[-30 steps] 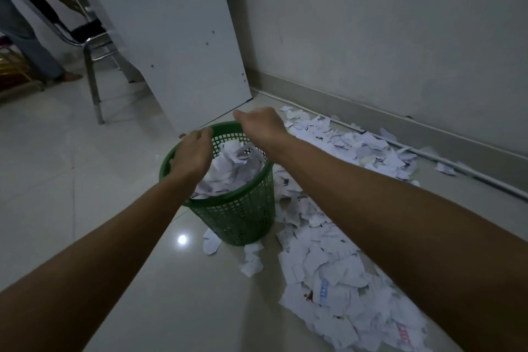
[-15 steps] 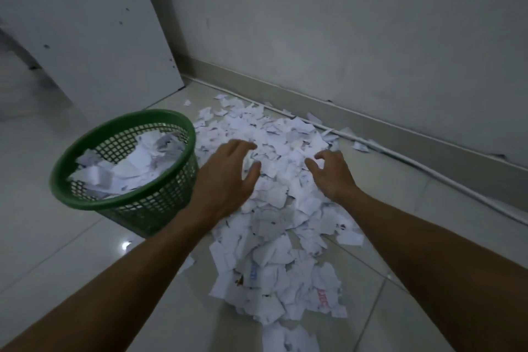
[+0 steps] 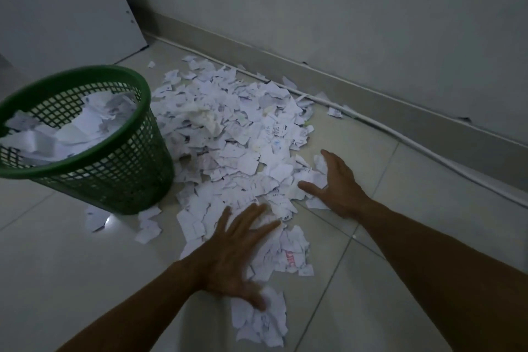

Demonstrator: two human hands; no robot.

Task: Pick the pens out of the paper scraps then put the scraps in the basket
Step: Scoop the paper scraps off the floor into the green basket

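On the left stands the green basket, part-filled with paper. Beside it the paper scraps spread across the floor. Left hand lies flat on the near scraps, fingers spread; right hand presses the pile's right edge, fingers seemingly straight. Dim light; pens undiscernible.

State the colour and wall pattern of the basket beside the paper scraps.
Green, with an open lattice wall and solid rim: basket, clearest in the head view.
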